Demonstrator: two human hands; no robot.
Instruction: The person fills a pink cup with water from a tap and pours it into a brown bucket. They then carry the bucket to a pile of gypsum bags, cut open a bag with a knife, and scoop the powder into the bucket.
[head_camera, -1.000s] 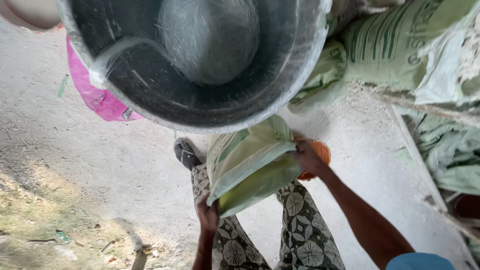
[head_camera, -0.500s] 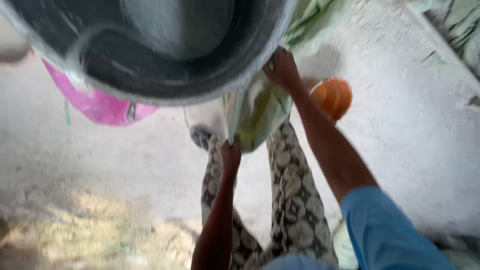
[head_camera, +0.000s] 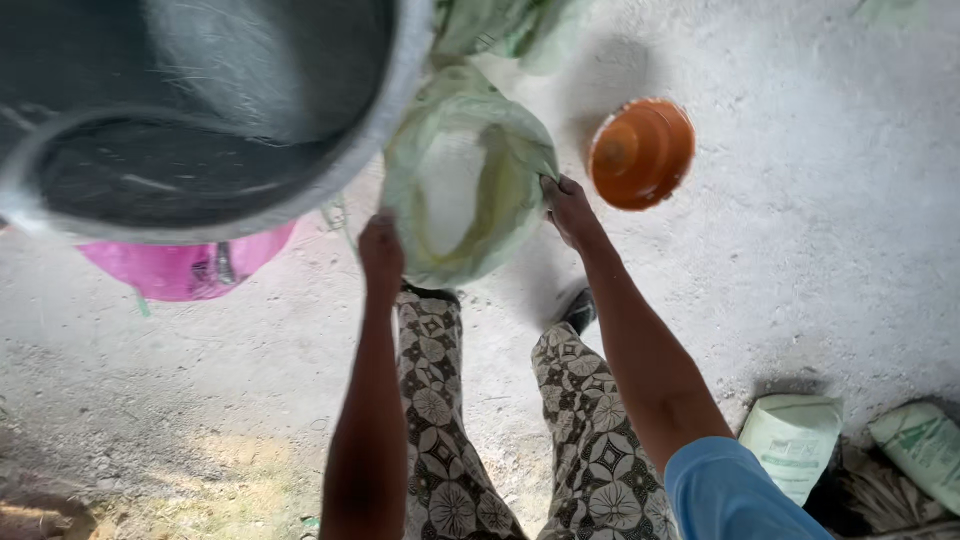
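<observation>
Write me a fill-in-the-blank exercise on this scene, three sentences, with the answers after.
1. Both hands, left hand and right hand, grip the rim of a pale green ____.
2. The round bowl on the floor beyond the right hand is ____ in colour.
3. Under the big dark basin lies a ____ bag.

Missing words: sack; orange; pink

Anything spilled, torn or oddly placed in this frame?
Nothing clearly spilled or torn. Both hands, left hand and right hand, hold the pale green sack open at its rim. One oddity: the orange bowl sits tipped on the dusty floor. The large grey tub blocks the upper left.
</observation>
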